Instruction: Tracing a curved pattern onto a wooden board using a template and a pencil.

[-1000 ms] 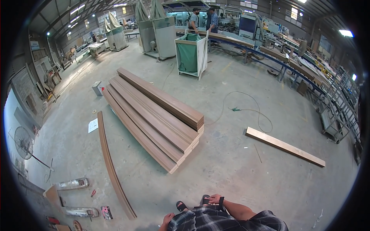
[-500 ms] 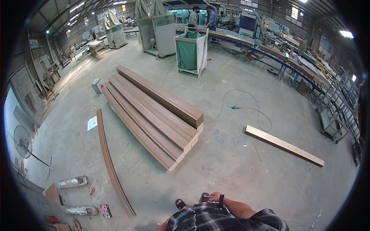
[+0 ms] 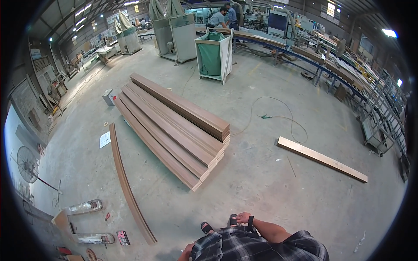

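My right hand (image 3: 244, 219) hangs in front of my body with its fingers curled together, a black band (image 3: 251, 220) round the wrist. Whether something small is in those fingers cannot be made out. Only part of my left hand (image 3: 186, 252) shows beside my plaid shirt (image 3: 244, 245) at the lower edge; its fingers are hidden. Ahead of me on the floor lies a stack of long brown boards (image 3: 170, 130), some layers stepped, apart from both hands. A single long brown strip (image 3: 124, 182) lies left of the stack.
A pale timber beam (image 3: 322, 159) lies at right, near an air hose with a green nozzle (image 3: 265, 116). At left are a pallet jack (image 3: 89, 238), pliers (image 3: 107, 216) and a standing fan (image 3: 28, 164). A green-lined bin (image 3: 211, 58) stands ahead; two people work beyond it.
My view has shifted slightly, and my hands keep nearly the same pose. In the background, one of the two people has bent lower over the work line.
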A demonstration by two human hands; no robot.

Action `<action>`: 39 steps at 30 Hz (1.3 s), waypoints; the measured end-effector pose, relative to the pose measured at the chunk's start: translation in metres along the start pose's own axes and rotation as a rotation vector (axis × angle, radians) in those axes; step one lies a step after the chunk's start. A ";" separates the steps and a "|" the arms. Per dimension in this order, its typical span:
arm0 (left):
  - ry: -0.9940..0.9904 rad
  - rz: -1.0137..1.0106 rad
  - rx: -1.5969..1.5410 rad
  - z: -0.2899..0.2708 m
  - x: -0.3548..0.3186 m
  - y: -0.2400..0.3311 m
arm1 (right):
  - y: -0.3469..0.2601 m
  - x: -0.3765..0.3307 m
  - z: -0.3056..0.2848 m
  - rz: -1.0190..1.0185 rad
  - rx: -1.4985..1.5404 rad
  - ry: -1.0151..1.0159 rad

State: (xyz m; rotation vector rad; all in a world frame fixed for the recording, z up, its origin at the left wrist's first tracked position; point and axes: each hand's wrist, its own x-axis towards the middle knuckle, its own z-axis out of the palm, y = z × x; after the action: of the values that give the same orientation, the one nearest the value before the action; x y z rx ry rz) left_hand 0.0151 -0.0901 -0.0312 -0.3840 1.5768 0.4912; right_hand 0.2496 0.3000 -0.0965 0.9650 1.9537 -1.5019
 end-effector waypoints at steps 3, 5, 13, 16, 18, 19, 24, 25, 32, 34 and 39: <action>0.061 0.286 0.135 0.006 -0.018 0.023 | 0.008 0.002 0.003 -0.152 -0.099 0.031; 0.316 0.285 0.328 0.011 -0.011 0.025 | -0.006 -0.004 -0.003 -0.140 0.014 -0.025; 0.351 0.317 0.407 0.030 -0.020 0.067 | 0.000 -0.003 -0.005 -0.179 -0.058 0.046; 0.320 0.302 0.262 0.037 -0.024 0.074 | 0.004 -0.002 -0.007 -0.141 -0.032 0.055; 0.306 0.305 0.157 0.040 -0.027 0.079 | 0.008 -0.002 -0.009 -0.104 -0.021 0.028; 0.297 0.337 0.106 0.039 -0.023 0.076 | 0.003 -0.004 -0.012 -0.138 -0.040 0.050; 0.334 0.358 0.104 0.035 -0.016 0.064 | -0.013 -0.012 -0.026 -0.032 -0.036 0.004; 0.331 0.390 0.232 0.031 -0.011 0.062 | -0.012 -0.011 -0.025 -0.035 -0.064 0.005; 0.303 0.393 0.261 0.031 0.008 0.059 | -0.007 -0.008 -0.026 -0.080 -0.093 0.001; 0.312 0.397 0.247 0.031 0.010 0.057 | -0.011 -0.010 -0.024 -0.108 -0.120 0.011; 0.307 0.413 0.242 0.027 0.015 0.056 | -0.012 -0.013 -0.034 -0.308 -0.256 -0.064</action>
State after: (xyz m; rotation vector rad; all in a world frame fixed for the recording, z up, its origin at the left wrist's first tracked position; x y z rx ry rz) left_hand 0.0077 -0.0271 -0.0426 0.0614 2.0023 0.5655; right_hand 0.2493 0.3276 -0.0701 0.5192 2.2559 -1.3707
